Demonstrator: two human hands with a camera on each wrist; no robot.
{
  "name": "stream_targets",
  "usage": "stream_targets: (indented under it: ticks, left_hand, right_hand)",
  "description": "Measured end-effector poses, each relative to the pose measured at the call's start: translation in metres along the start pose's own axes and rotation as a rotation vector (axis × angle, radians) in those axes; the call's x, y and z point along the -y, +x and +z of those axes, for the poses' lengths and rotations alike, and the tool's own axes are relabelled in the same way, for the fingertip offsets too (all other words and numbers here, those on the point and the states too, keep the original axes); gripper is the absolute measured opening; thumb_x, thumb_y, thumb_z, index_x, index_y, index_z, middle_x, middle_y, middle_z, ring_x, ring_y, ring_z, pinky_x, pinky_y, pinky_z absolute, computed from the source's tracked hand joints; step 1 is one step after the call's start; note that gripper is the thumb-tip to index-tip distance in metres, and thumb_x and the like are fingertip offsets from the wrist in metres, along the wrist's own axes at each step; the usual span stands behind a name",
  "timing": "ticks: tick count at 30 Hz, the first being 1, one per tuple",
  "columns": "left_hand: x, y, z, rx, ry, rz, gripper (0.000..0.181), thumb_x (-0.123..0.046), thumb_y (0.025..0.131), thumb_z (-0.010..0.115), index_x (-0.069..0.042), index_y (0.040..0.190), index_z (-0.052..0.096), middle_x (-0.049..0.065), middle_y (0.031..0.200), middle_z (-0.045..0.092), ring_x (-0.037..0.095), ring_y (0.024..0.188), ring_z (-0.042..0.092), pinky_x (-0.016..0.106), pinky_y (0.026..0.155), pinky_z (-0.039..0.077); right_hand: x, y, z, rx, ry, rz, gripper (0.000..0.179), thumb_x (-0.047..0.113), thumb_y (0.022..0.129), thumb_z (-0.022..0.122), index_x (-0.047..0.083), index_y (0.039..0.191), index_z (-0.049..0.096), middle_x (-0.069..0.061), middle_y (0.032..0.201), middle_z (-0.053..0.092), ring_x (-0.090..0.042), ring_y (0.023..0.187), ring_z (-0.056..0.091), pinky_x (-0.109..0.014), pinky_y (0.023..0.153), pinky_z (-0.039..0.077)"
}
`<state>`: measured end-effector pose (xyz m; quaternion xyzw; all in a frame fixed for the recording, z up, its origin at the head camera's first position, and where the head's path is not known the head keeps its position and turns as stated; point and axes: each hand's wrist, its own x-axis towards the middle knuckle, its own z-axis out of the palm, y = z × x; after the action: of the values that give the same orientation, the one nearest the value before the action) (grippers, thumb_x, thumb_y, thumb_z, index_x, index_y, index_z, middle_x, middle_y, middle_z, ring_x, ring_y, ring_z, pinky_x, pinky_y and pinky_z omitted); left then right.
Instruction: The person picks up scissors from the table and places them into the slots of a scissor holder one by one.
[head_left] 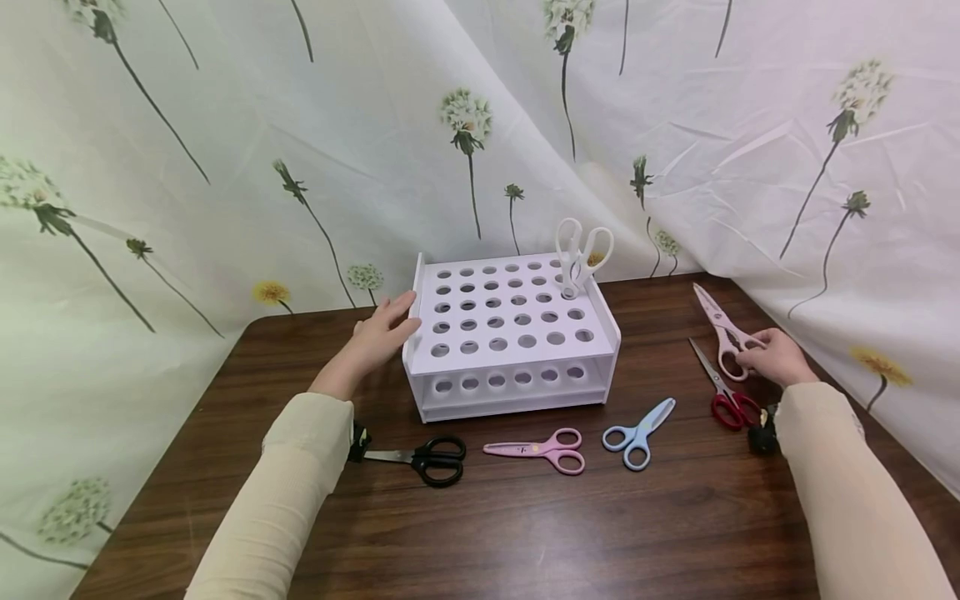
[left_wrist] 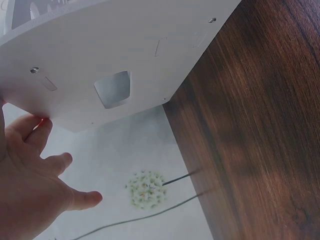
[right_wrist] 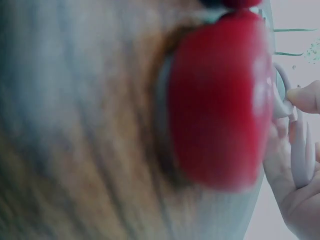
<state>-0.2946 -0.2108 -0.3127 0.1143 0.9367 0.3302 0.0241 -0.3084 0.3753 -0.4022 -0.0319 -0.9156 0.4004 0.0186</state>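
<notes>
My left hand (head_left: 378, 337) rests its fingertips against the left side panel of a white two-tier rack (head_left: 510, 358) full of round holes. In the left wrist view its fingers (left_wrist: 37, 135) are extended at the panel's edge. White-handled scissors (head_left: 576, 271) stand handles-up in a hole at the rack's right side. At the far right, my right hand (head_left: 780, 358) pinches a handle loop of pale pink scissors (head_left: 723, 329), whose blades point away. Just beside them lie red-handled scissors (head_left: 722, 387); their red handle (right_wrist: 220, 105) looms large and blurred in the right wrist view.
Along the rack's front lie black-handled scissors (head_left: 423, 458), pink scissors (head_left: 525, 449) and light blue scissors (head_left: 637, 433) on the dark wooden table (head_left: 525, 533). A white curtain (head_left: 360, 125) with dandelion prints hangs behind and around the table's edges.
</notes>
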Motion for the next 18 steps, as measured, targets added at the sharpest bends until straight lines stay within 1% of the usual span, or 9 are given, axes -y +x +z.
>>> stream_targets:
  ticks: [3, 8, 10, 14, 16, 18]
  left_hand:
    - [-0.0002, 0.0003, 0.0003, 0.001, -0.001, 0.000, 0.058, -0.036, 0.099, 0.038, -0.017, 0.149, 0.018, 0.003, 0.153, 0.013, 0.025, 0.138, -0.005, 0.058, 0.102, -0.009]
    - [-0.0010, 0.0004, -0.0006, -0.001, -0.004, -0.002, 0.058, -0.036, 0.099, 0.038, -0.016, 0.149, 0.018, 0.003, 0.152, 0.013, 0.026, 0.138, -0.005, 0.058, 0.102, -0.009]
    - [-0.0009, 0.0006, -0.0007, -0.001, -0.005, -0.004, 0.058, -0.036, 0.099, 0.038, -0.016, 0.149, 0.018, 0.003, 0.152, 0.013, 0.026, 0.138, -0.005, 0.058, 0.102, -0.009]
    - [-0.0007, 0.0011, -0.0001, 0.002, -0.008, 0.000, 0.058, -0.035, 0.099, 0.039, -0.016, 0.149, 0.018, 0.003, 0.153, 0.013, 0.026, 0.138, -0.005, 0.058, 0.102, -0.010]
    - [-0.0009, 0.0011, -0.0001, 0.005, -0.009, -0.002, 0.058, -0.035, 0.099, 0.039, -0.015, 0.149, 0.018, 0.003, 0.153, 0.013, 0.026, 0.138, -0.005, 0.058, 0.102, -0.010]
    - [-0.0013, 0.0006, -0.0005, 0.004, -0.009, -0.005, 0.058, -0.035, 0.099, 0.039, -0.016, 0.149, 0.018, 0.003, 0.153, 0.013, 0.026, 0.138, -0.005, 0.058, 0.102, -0.009]
  right_hand:
    - [0.0014, -0.0013, 0.0015, 0.018, 0.099, 0.008, 0.038, -0.001, 0.077, 0.059, -0.020, 0.105, 0.040, -0.016, 0.083, 0.053, -0.010, 0.060, 0.057, -0.027, 0.056, 0.052]
    - [0.0053, -0.0023, 0.0006, 0.032, 0.144, 0.002, 0.037, -0.003, 0.078, 0.059, -0.019, 0.104, 0.038, -0.017, 0.085, 0.050, -0.009, 0.061, 0.057, -0.027, 0.057, 0.053]
    - [0.0045, -0.0016, 0.0008, 0.038, 0.173, -0.001, 0.038, -0.004, 0.078, 0.059, -0.019, 0.105, 0.037, -0.015, 0.085, 0.051, -0.008, 0.062, 0.058, -0.027, 0.058, 0.053]
    - [0.0008, 0.0002, 0.0009, 0.058, 0.250, -0.008, 0.044, -0.004, 0.082, 0.055, -0.022, 0.114, 0.031, -0.005, 0.081, 0.054, -0.006, 0.064, 0.058, -0.026, 0.061, 0.053]
    - [-0.0008, 0.0010, 0.0007, 0.047, 0.307, -0.022, 0.045, -0.005, 0.084, 0.053, -0.022, 0.118, 0.028, 0.001, 0.079, 0.055, -0.005, 0.065, 0.058, -0.025, 0.062, 0.053]
    - [-0.0004, 0.0013, 0.0003, 0.022, 0.363, -0.045, 0.044, -0.006, 0.085, 0.053, -0.019, 0.118, 0.027, 0.005, 0.079, 0.054, -0.004, 0.065, 0.058, -0.024, 0.062, 0.053]
